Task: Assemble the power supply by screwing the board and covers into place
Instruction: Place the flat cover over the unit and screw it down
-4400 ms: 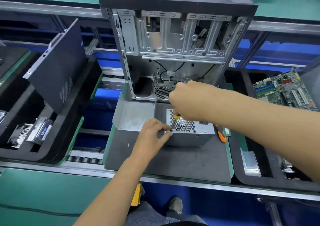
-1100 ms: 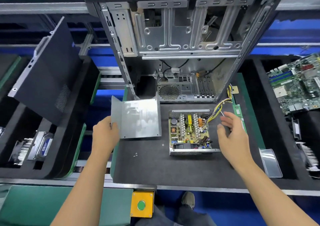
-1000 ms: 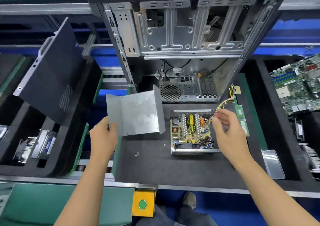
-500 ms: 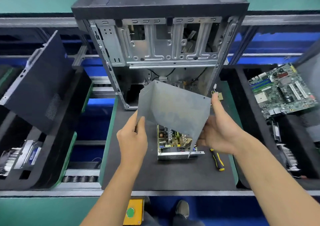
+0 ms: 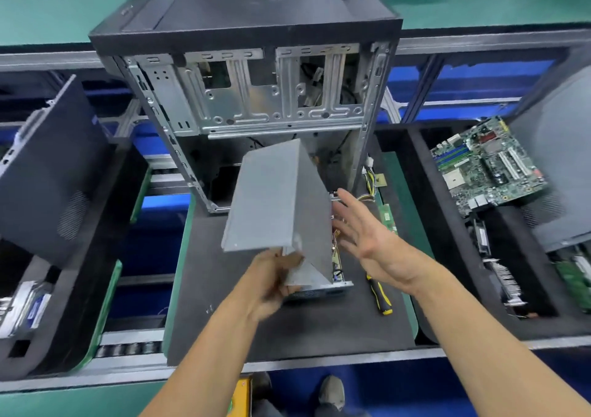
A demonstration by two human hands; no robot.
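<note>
Above the power supply base [image 5: 319, 285], at the mat's centre, the left hand [image 5: 271, 284] pinches the bent sheet-metal cover [image 5: 275, 205] by its lower corner; the right hand [image 5: 361, 240], fingers spread, waits at 3 o'clock. Light, stiff, probably sharp-edged: best held by both flanks.

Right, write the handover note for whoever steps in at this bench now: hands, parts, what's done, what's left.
Left hand: grip on the near lower corner of the bent grey sheet-metal cover, holding it tilted above the power supply.
Right hand: open, fingers spread, beside the cover's right edge, holding nothing.
Open silver power supply base with its circuit board: on the black foam mat, mostly hidden behind the cover.
Black-and-yellow screwdriver: lying on the mat right of the base.
Done: cover lifted over the base.
Left: seat the cover, then drive its screws. Whether the board is screwed down cannot be seen.
</note>
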